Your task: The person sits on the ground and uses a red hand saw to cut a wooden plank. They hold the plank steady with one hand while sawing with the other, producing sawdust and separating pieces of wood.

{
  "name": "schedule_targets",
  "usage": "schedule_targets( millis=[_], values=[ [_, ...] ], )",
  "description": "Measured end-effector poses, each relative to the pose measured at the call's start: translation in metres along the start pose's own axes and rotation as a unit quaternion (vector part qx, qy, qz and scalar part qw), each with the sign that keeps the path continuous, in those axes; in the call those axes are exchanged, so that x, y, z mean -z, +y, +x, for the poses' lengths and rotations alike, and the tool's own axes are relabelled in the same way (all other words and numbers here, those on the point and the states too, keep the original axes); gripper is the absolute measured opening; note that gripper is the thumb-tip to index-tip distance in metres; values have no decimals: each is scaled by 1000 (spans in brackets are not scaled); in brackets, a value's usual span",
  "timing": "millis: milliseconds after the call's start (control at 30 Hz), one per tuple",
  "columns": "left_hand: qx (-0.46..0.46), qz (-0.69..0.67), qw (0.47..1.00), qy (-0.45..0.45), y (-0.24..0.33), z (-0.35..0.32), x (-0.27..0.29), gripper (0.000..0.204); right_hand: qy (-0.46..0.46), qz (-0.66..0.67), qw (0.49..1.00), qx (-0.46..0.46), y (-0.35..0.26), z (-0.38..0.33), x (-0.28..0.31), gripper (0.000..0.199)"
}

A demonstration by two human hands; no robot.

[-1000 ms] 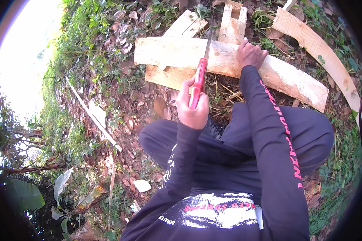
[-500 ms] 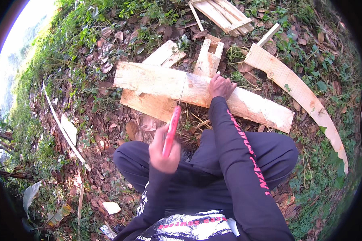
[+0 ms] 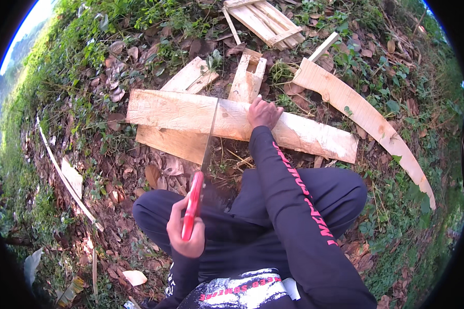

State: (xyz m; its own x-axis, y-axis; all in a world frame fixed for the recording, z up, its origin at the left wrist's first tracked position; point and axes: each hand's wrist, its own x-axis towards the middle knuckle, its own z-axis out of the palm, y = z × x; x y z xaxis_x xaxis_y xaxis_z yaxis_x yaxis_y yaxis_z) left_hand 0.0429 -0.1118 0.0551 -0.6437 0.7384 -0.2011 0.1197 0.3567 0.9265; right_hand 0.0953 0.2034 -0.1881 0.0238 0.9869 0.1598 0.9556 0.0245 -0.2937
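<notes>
Two hands are in view: we see the left hand [image 3: 186,234] with its fingers curled around the red-handled saw [image 3: 195,193], whose blade extends beyond them across the pale plank [image 3: 234,119]. Right of the blade, the right hand [image 3: 264,113] rests bent-fingered on the wood; we cannot tell whether it grips.

A red-handled saw [image 3: 196,185] crosses a long pale plank [image 3: 234,119], broad face up — blade tip near the plank's far edge, left of middle.
</notes>
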Motion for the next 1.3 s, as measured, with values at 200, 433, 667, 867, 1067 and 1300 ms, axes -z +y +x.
schedule_targets(
  millis=[200, 433, 667, 867, 1067, 1300],
  values=[
    [-139, 76, 987, -4, -33, 81, -30, 41, -25, 7, 1000, -9, -5, -17, 8, 58],
    [-23, -18, 999, 19, 0, 2, -44, 42, -43, 25, 998, -32, 18, 8, 7, 59],
    [-136, 48, 989, 17, -2, 70, -39, 29, -34, 44, 998, 1, -2, -11, 19, 57],
    [16, -145, 989, 14, -4, 24, -10, 47, -5, 47, 999, -20, 14, -10, 25, 56],
    [12, -136, 990, 37, 5, -17, 6, 54, -16, 59, 998, -15, 19, -7, 38, 55],
    [-15, -90, 996, 12, 13, -43, -3, 52, -26, 56, 998, -15, 28, -6, 43, 55]
  ],
)
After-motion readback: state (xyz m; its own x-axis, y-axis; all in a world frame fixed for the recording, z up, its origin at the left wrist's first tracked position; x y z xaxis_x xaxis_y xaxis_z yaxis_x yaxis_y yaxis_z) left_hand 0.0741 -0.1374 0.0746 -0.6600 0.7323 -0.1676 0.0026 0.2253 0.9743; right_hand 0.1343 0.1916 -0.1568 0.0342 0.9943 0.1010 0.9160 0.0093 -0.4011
